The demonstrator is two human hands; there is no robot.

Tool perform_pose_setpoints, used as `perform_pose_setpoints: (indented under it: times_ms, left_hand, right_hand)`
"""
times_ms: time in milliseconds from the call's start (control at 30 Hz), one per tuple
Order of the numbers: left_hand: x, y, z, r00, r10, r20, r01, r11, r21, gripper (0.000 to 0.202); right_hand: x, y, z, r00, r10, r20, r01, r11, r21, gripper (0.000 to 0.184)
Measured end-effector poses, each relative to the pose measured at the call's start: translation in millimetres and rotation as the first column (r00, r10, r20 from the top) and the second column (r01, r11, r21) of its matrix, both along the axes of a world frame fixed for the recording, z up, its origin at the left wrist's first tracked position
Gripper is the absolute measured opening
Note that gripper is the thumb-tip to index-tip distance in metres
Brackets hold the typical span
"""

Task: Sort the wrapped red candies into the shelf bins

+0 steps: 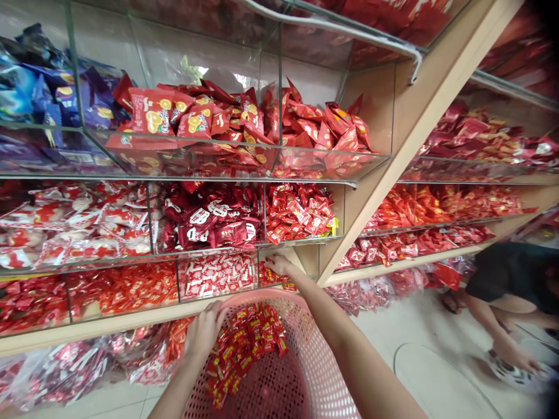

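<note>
A pink perforated plastic basket (pixel 325 355) stands tilted against the lowest shelf, with many small red-and-yellow wrapped candies (pixel 247 343) heaped on its far left side. My left hand (pixel 204 329) grips the basket's left rim, fingers hooked over the edge. Over the basket, my right hand (pixel 282 266) reaches into the bottom right glass compartment. Its fingers look stretched out above the few red-and-gold packets (pixel 268 276) lying there; the fingertips are small and partly hidden. Beside that compartment is a bin of white-and-red wrapped candies (pixel 218 273).
Glass-divided shelves hold red orange-print packets (pixel 196 119), maroon packets (pixel 213 215) and blue packets (pixel 32 87). A slanted wooden upright (pixel 371 192) rises right of my arm. Bagged goods (pixel 61 372) lie below the shelf. Another person (pixel 510 302) crouches at right, near a cable on the floor.
</note>
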State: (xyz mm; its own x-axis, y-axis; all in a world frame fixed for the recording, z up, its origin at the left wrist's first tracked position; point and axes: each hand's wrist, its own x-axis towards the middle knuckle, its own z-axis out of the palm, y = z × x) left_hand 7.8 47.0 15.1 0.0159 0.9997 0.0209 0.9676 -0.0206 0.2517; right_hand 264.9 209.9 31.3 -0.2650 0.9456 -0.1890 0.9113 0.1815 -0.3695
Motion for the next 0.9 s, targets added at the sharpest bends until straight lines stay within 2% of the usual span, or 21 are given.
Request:
perform_pose_setpoints:
  times_ms: [233, 367, 700, 900]
  left_hand:
    - [0, -1, 1.2, 1.000, -0.014, 0.014, 0.013, 1.000, 0.009, 0.042]
    - [1, -1, 1.9, 1.000, -0.012, 0.003, 0.012, 1.000, 0.005, 0.042]
    - [0, -1, -0.3, 0.999, -0.028, -0.019, 0.029, 0.999, 0.025, 0.043]
    - [0, 0, -1.4, 1.000, -0.017, -0.018, 0.018, 1.000, 0.017, 0.042]
  right_hand:
    - [26, -10, 1.0, 0.996, 0.063, -0.061, -0.063, 0.998, -0.008, 0.037]
    - [32, -11, 2.2, 0.993, 0.091, -0.080, -0.093, 0.996, -0.017, 0.040]
    - [32, -18, 5.2, 0.998, 0.035, -0.055, -0.030, 0.996, 0.088, 0.061]
    - [26, -26, 9.5, 1.000, 0.015, -0.015, -0.013, 0.988, 0.151, 0.055]
